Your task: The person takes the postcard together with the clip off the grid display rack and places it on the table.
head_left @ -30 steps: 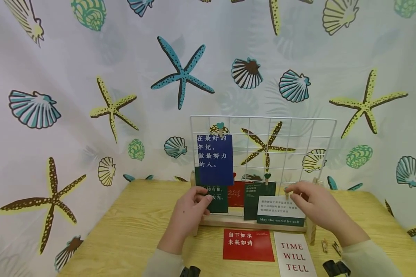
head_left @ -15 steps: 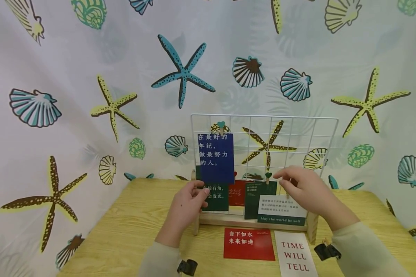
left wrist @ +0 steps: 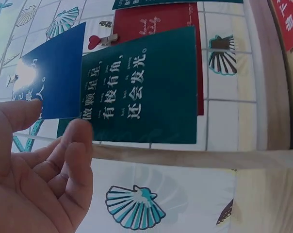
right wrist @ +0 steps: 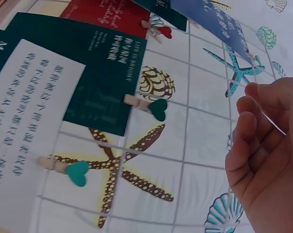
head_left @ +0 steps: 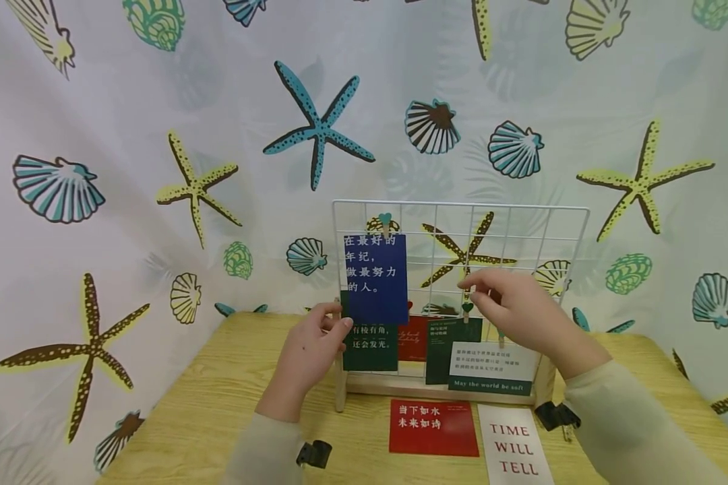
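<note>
Lying nearest on the wooden table [head_left: 230, 397]: a red card [head_left: 433, 427] with white characters and, just beside it, a white "TIME WILL TELL" card [head_left: 514, 450]. Sitting by the right sleeve, small wooden clips [head_left: 567, 431], too small to make out in detail.

Standing behind the cards, on a wooden base [head_left: 437, 389]: a white wire grid panel [head_left: 461, 269]. Hanging low on it, a dark green card [head_left: 370, 345] at the left, a red card behind [head_left: 414, 340], another dark green card [head_left: 445, 347] under a green heart clothespin [right wrist: 145, 105], and a white and green card [head_left: 491, 367] overlapping its lower right, pinned by a teal heart clothespin [right wrist: 64, 169].

Reaching up at the left edge of the grid, the left hand [head_left: 309, 353], fingers [left wrist: 78, 145] loosely apart and half-straight, fingertips resting at the lower left corner of the blue card [head_left: 376, 279]; clamping not evident. Hanging higher, that blue card, clipped at its top by a teal heart clothespin [head_left: 386, 223].

Hovering at mid-grid, the right hand [head_left: 512, 306], fingers curled together just above the green heart clothespin; gripping a wire or nothing at all, cannot tell.

Filling the background, a curtain [head_left: 158, 135] printed with starfish and shells.
</note>
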The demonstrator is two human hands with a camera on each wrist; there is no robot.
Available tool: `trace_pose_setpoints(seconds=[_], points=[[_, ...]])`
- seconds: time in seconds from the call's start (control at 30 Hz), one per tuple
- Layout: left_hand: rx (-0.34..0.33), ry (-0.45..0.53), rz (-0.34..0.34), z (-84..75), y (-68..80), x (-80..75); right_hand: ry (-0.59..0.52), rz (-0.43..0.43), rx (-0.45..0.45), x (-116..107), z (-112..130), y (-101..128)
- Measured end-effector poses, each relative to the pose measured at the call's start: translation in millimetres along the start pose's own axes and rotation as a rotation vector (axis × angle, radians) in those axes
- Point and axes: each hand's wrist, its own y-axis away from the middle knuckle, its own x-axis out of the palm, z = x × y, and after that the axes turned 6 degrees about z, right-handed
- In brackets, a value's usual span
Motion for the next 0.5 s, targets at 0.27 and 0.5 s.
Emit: trace_pose_setpoints(seconds=[0.27,0.5], points=[[0.037,-0.095,-0.001,-7.4,-9.7,-11.4,0.071,0.010,-0.036,-10,22,-24],[0.032,-0.096,-0.002,-8.8,-15.6,-14.0,0.102,0.018,-0.038,-14,39,-44]])
